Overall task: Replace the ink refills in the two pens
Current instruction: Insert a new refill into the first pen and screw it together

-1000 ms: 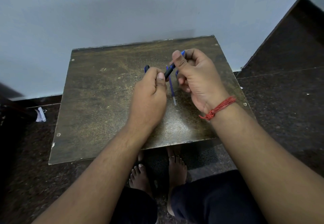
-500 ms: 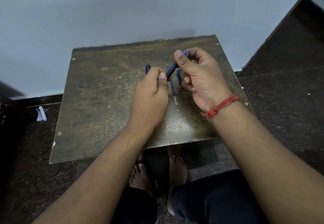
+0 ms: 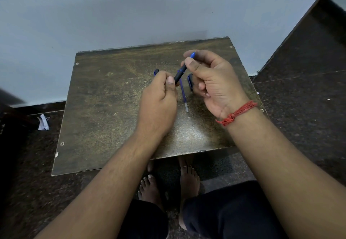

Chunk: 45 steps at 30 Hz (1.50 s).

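A dark pen [image 3: 180, 74] with a blue tip slants above the middle of the brown table [image 3: 104, 107]. My left hand [image 3: 159, 104] grips its lower end and my right hand [image 3: 211, 83] pinches its upper, tip end between thumb and fingers. Under the pen a thin blue ink refill [image 3: 183, 94] lies on the table, its clear end towards me. A blue pen part [image 3: 190, 81] lies just right of the refill, partly behind my right fingers. Another blue piece [image 3: 156, 72] peeks out beyond my left hand; most of it is hidden.
The small table stands against a pale wall [image 3: 131, 10]. Dark stone floor [image 3: 299, 89] surrounds it, with a scrap of white paper [image 3: 43, 122] on the floor at the left. My bare feet [image 3: 168, 180] and dark-clothed knees sit below the table's near edge.
My right hand has lifted slightly and shifted right, showing more of the pen's barrel and the blue part on the table. The left hand stays almost still.
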Motion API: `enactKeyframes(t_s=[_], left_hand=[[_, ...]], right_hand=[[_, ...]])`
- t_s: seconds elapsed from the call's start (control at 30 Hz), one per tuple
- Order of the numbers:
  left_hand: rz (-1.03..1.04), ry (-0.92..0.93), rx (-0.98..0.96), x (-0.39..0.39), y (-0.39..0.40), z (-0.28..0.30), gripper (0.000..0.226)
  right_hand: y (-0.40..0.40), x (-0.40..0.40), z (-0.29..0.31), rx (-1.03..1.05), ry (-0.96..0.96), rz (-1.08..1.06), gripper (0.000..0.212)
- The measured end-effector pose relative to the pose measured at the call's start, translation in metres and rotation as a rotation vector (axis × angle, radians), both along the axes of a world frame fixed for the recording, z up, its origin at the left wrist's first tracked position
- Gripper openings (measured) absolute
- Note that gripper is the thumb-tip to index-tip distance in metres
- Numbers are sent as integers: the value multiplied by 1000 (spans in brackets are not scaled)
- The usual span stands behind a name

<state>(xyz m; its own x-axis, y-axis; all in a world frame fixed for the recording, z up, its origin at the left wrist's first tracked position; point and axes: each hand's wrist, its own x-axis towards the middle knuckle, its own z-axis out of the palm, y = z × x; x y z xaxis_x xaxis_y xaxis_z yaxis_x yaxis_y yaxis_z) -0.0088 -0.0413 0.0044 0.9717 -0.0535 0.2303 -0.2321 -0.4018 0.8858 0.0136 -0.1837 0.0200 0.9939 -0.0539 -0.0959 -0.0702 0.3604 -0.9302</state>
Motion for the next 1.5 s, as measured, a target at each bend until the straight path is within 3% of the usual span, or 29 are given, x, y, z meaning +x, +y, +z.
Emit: enactKeyframes(t_s=[0.2, 0.4, 0.57, 0.7, 0.97, 1.1, 1.5], left_hand=[[-4, 6, 18, -2, -1, 2, 26], [6, 18, -7, 0, 1, 2, 27], [-20, 22, 8, -2, -1, 2, 27], [-24, 24, 6, -2, -1, 2, 27], [3, 34, -40, 1, 1, 1, 31], [-2, 26, -35, 1, 1, 2, 28], [-9, -15, 24, -1, -1, 2, 21]], right_hand=[[4, -2, -1, -55, 19, -44, 12], [-2, 1, -2, 54, -22, 28, 16], [0, 2, -4, 2, -2, -31, 5], [2, 1, -4, -9, 13, -66, 9], [-3, 0, 0, 40, -33, 29, 16], [-1, 1, 0, 22, -13, -15, 5], [-2, 1, -1, -49, -1, -65, 5]])
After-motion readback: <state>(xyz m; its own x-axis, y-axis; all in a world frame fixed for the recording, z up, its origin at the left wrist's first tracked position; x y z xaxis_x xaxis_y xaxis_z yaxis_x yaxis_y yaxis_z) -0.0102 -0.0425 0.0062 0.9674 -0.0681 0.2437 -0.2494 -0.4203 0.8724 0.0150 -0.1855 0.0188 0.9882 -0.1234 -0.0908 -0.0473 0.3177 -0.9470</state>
